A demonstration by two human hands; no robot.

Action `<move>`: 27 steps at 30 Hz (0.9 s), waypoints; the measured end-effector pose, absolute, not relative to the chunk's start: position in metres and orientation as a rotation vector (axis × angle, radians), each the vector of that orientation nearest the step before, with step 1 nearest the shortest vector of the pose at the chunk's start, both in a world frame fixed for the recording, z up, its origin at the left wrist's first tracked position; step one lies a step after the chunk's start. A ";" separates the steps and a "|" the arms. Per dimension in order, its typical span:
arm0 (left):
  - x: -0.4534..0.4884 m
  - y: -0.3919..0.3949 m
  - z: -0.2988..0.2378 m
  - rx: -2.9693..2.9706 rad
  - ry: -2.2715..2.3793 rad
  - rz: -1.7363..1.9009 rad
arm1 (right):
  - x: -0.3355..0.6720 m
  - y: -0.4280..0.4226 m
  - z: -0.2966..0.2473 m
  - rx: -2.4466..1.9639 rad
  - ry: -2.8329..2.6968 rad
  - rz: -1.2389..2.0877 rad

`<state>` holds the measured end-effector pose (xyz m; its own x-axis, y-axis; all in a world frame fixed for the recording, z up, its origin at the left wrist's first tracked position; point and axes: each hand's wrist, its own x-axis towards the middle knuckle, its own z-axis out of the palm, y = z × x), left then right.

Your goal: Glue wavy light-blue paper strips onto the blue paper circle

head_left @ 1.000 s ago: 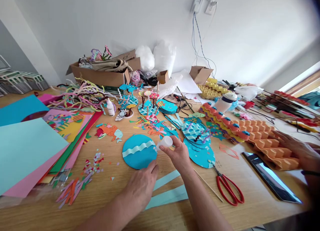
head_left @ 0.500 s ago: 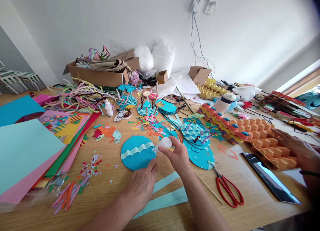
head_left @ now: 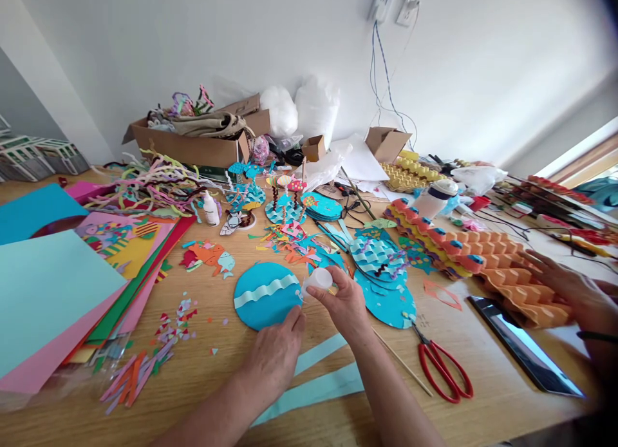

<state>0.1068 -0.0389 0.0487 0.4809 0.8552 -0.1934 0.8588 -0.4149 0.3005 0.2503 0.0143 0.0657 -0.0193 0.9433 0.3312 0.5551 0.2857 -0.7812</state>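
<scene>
A round blue disc (head_left: 263, 315) lies on the table with one wavy pale-blue paper strip (head_left: 265, 290) across it. My left hand (head_left: 279, 345) is closed at the disc's lower right edge, its fingertips partly hidden. Just right of the disc, my right hand (head_left: 345, 302) grips a small white glue bottle (head_left: 319, 279), its round base facing me and its tip low by the disc's edge. Flat pale-blue paper strips (head_left: 318, 390) lie under and between my forearms.
Red-handled scissors (head_left: 447, 373) and a thin wooden stick (head_left: 403, 362) lie to the right. Beyond are a dark tablet-like slab (head_left: 524, 347), orange egg cartons (head_left: 506, 266) and another person's hand (head_left: 560, 283). Coloured paper sheets (head_left: 53, 292) and scraps (head_left: 140, 376) cover the left.
Hardly anything differs. Both of my hands and the bottle keep their places at the disc, and the whole view has shifted very slightly.
</scene>
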 end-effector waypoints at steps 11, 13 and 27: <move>0.107 -0.039 0.043 2.348 1.475 -0.016 | 0.247 0.015 0.065 -1.387 -1.685 0.575; 0.108 -0.039 0.043 2.349 1.486 -0.021 | 0.248 0.014 0.067 -1.381 -1.694 0.581; 0.108 -0.039 0.040 2.359 1.504 -0.013 | 0.247 0.014 0.066 -1.396 -1.684 0.571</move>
